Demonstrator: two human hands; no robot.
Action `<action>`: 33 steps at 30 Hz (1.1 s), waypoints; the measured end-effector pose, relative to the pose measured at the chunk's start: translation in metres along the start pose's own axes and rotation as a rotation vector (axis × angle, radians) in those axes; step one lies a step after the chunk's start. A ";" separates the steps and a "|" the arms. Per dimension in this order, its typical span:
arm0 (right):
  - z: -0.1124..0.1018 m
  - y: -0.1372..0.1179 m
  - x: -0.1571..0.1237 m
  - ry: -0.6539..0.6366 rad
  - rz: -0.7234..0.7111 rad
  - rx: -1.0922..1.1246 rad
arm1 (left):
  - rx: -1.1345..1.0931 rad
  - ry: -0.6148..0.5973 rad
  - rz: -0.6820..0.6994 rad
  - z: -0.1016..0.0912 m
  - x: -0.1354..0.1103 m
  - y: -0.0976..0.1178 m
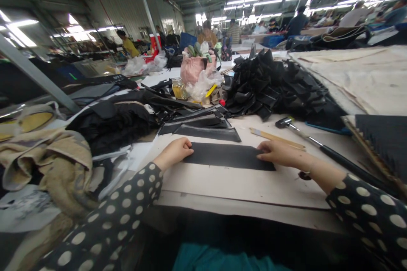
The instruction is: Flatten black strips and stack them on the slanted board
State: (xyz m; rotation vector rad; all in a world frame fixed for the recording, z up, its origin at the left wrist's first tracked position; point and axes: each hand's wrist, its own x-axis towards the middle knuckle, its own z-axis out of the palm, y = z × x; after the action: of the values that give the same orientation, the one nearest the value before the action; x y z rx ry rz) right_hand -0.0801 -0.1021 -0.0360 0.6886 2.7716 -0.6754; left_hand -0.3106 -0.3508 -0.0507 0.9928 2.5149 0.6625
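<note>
A flat black strip of material (225,156) lies lengthwise across the pale work board (216,182) in front of me. My left hand (178,150) pinches its left end between thumb and fingers. At the opposite end, my right hand (274,152) grips the strip's right edge in the same way. Just beyond it rest several stacked dark strips with grey edges (206,131). A hammer (305,135) with a long black handle lies to the right of my right hand, and a flat wooden stick (276,139) is close behind that hand.
A big heap of black cut pieces (273,80) rises at the back right. Behind the strips are a pink bag (193,67), a glass jar (179,89) and crumpled clear plastic. Beige cloth (47,156) and a black bundle (111,127) lie left. Other people work farther back.
</note>
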 end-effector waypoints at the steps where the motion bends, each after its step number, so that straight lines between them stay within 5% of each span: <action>1: 0.000 0.000 0.000 -0.002 0.006 -0.003 | 0.004 0.006 -0.007 -0.001 -0.001 0.001; 26: -0.001 -0.004 -0.001 0.013 0.025 -0.014 | -0.020 -0.044 -0.032 -0.007 0.000 0.005; 33: 0.001 0.005 -0.004 0.124 0.036 -0.074 | 0.073 -0.031 -0.028 -0.011 0.000 0.010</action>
State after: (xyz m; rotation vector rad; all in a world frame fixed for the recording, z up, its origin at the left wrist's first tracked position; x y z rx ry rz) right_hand -0.0738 -0.1004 -0.0377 0.7887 2.8718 -0.5376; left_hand -0.3107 -0.3470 -0.0362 0.9835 2.5375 0.5461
